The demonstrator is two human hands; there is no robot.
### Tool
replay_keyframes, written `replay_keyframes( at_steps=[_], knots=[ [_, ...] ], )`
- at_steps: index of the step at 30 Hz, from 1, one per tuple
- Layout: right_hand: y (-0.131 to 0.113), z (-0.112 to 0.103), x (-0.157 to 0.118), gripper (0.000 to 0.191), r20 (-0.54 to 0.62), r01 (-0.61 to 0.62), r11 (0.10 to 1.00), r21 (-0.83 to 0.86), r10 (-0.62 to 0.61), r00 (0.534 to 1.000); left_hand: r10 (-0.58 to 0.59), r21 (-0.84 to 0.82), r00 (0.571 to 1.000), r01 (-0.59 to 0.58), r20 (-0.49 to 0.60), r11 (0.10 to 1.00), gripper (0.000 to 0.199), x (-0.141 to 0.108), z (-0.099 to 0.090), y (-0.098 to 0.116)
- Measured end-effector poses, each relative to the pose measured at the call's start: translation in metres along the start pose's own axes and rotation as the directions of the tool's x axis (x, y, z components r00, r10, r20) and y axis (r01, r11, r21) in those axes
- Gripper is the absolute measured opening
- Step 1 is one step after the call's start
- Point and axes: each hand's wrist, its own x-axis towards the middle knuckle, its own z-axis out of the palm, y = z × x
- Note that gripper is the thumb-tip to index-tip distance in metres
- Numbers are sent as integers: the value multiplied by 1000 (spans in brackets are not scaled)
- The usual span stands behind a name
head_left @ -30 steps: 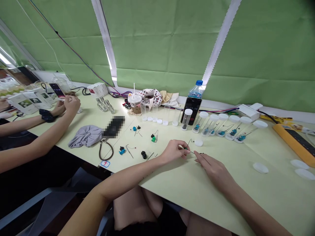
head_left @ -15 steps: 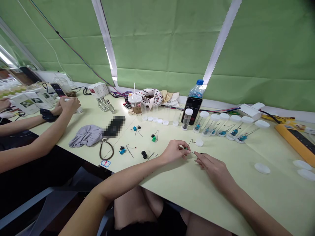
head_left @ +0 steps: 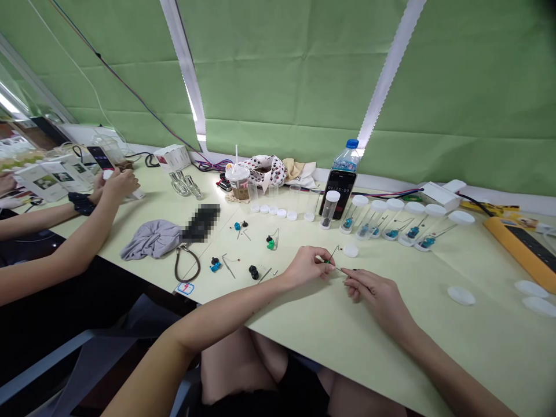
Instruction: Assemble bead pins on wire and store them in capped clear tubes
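Observation:
My left hand (head_left: 307,266) is closed in a pinch on a small green part (head_left: 327,262), mostly covered by the fingers. A thin bent wire (head_left: 335,252) with a tiny dark-red tip sticks up beyond it. My right hand (head_left: 374,289) pinches the end of a thin metal rod (head_left: 340,269) that points at the green part; whether the two touch I cannot tell. Just beyond the fingers lies a white cap (head_left: 351,251). To the left are a green part with a black knob (head_left: 271,243), blue parts (head_left: 215,265), black knobs (head_left: 253,271) and loose bent rods (head_left: 266,274).
Capped clear tubes holding blue parts (head_left: 393,223) stand at the back right by a phone (head_left: 336,194) and a water bottle (head_left: 346,155). Flat white discs (head_left: 461,295) and an orange power strip (head_left: 519,255) lie right. A co-worker's hands (head_left: 117,182) are at left.
My right hand has shifted slightly and its fingers have turned a little on the rod. My left hand stays in place. The view has moved marginally.

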Motion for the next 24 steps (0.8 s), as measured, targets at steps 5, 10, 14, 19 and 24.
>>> replay_keyframes(
  at_steps=[5, 10, 14, 19, 24],
  knots=[
    [0, -1, 1, 34, 16, -61, 994, 91, 60, 998, -7, -4, 1000, 7, -1, 1000, 18, -1, 1, 2],
    [1, -1, 2, 35, 42, -128, 979, 157, 122, 992, -17, -4, 1000, 17, 9, 1000, 18, -1, 1, 1],
    [4, 0, 2, 38, 50, -165, 963, 212, 158, 986, -23, -4, 1000, 23, 10, 1000, 19, -1, 1, 0],
    [7, 0, 3, 43, 84, -258, 915, 311, 244, 966, -32, -2, 999, 32, 10, 999, 19, -1, 1, 2],
    [5, -1, 5, 48, 127, -314, 864, 394, 288, 949, -29, -5, 999, 29, 14, 1000, 18, -2, 1, 3]
  ],
)
